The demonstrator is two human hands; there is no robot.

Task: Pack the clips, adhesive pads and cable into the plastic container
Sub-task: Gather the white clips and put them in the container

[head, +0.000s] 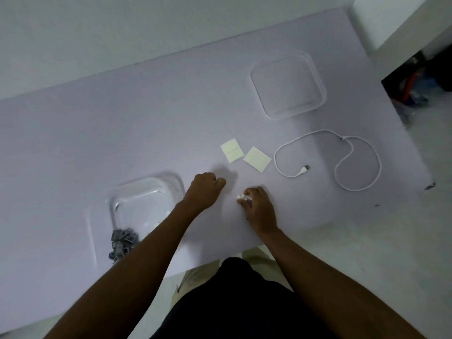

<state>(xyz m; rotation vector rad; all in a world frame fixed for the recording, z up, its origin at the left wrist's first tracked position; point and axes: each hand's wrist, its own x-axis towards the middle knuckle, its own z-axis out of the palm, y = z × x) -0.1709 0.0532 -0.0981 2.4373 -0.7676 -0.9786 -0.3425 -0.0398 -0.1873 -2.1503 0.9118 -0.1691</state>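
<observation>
Right hand (256,204) sits on the table (73,143) near the front edge, fingers curled round a small bunch of white clips (244,197), pinched at the fingertips; left hand (206,189) just beside it, to its left, closed into a fist, knuckles up; can't tell if anything is inside the fist; the two hands are near each other but not touching. Plastic container (144,184) is clear, lid off, on the table left of the left forearm, which crosses its right edge; a heap of grey clips (122,243) lies in its near-left corner; a few pale bits further in, too faint to identify. Two square adhesive pads (231,150) (257,159) lie flat on the table just beyond the hands, side by side, corners nearly meeting, both outside the container. White cable (327,160) lies in loose loops to the right of the pads, plug end pointing towards them, also outside the container. Clear lid (288,86) lies flat at the far right of the table, beyond the cable, well apart from the container.
</observation>
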